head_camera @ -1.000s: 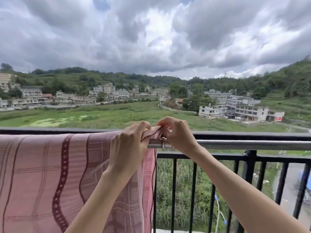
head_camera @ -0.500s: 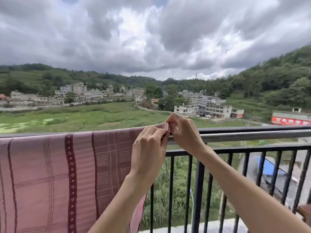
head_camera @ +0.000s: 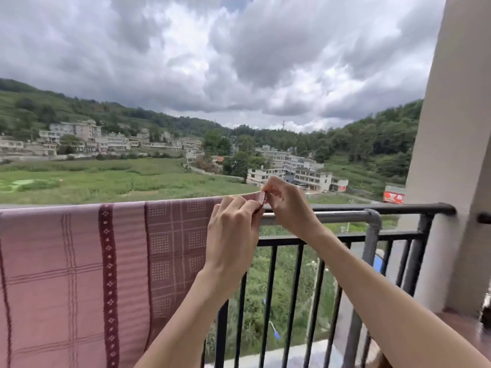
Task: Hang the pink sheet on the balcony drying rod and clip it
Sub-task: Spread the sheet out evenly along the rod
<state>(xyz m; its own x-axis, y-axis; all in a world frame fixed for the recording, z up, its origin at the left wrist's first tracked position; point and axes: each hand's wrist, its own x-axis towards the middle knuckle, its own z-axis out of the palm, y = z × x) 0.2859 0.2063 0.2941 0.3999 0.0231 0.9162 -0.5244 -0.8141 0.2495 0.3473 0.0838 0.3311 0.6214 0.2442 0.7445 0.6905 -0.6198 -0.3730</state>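
Note:
The pink sheet (head_camera: 79, 261), checked with dark red patterned stripes, hangs over the grey metal drying rod (head_camera: 340, 217) and covers its left part. My left hand (head_camera: 233, 235) pinches the sheet's right top corner against the rod. My right hand (head_camera: 288, 205) pinches the same corner from the right, fingertips meeting the left hand's. Something small and dark red shows between the fingertips; whether it is a clip or the sheet's hem I cannot tell.
The black balcony railing (head_camera: 372, 208) runs just behind the rod, with vertical bars below. The rod bends down at an elbow (head_camera: 373, 221) on the right. A beige pillar (head_camera: 457, 155) stands at the far right. Beyond lie fields and buildings.
The view has swung right and tilted, bringing the pillar and rod's end into sight. Both hands stay together at the sheet's corner, now raised slightly above the rod.

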